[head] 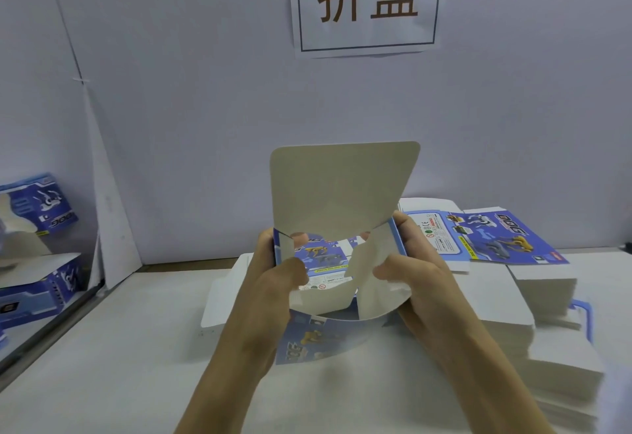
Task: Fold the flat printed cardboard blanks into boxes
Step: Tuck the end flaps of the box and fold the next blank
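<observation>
A half-formed blue printed box [338, 194] is held up above the white table, its open end toward me and its large plain top flap standing upright. My left hand [270, 276] grips the box's left wall, with the thumb pressing a small side flap inward. My right hand [413, 269] grips the right wall, its thumb pushing the right side flap inward. A printed panel hangs curved below the hands. A stack of flat printed blanks [496, 238] lies to the right, printed side up on top.
More flat blanks [554, 331], white side up, are piled at the right edge. Folded blue boxes [37, 208] sit on a lower surface at the far left. A white partition wall with a paper sign [366, 2] stands behind the table [119, 348].
</observation>
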